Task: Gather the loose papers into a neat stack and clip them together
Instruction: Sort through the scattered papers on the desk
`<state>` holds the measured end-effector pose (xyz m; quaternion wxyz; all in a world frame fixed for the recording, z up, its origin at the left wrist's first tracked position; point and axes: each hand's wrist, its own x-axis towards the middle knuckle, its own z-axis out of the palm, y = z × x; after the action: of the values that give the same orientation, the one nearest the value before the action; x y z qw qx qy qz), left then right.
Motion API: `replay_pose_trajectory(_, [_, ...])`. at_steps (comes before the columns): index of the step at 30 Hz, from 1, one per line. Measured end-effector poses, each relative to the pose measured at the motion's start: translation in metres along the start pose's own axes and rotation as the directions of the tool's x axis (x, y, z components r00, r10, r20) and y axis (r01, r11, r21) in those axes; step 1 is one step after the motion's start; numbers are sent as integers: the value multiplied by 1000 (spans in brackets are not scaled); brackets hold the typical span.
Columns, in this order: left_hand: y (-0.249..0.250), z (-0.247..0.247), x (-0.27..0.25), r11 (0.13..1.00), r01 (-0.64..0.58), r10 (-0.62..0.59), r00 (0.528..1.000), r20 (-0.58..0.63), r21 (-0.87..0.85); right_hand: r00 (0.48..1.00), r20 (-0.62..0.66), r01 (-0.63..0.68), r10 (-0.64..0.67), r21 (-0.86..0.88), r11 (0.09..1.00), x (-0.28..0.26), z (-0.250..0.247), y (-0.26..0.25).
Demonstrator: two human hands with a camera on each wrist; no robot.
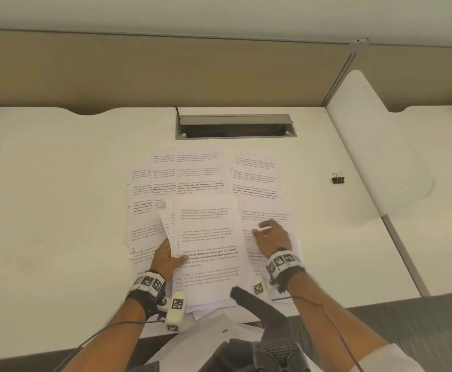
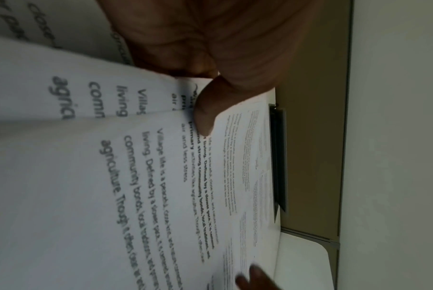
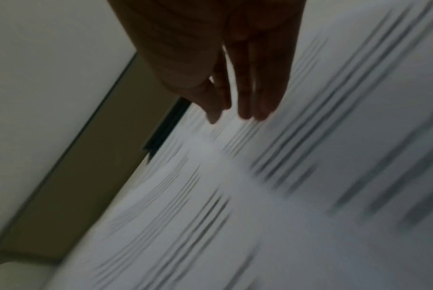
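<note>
Left hand (image 1: 165,257) pinches the gathered papers (image 1: 208,253) near the desk's (image 1: 45,197) front edge; right hand (image 1: 271,236), fingers straight, lies flat on a loose sheet (image 1: 270,216).

An office cubicle — white desk (image 1: 58,183), tan partition panels (image 1: 139,71), grey cable hatch (image 1: 235,127).
</note>
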<state>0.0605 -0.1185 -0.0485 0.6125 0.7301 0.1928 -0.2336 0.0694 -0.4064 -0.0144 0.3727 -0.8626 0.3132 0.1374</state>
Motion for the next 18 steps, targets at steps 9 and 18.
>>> replay_pose_trajectory(9, [2, 0, 6, 1000, 2, -2, 1000, -20, -9, 982, -119, -175, 147, -271, 947, 14, -44, 78])
replay_pose_trajectory(18, [5, 2, 10, 999, 18, -18, 1000, -4, -37, 970, -127, -207, 209, 32, 978, 32, -64, 85])
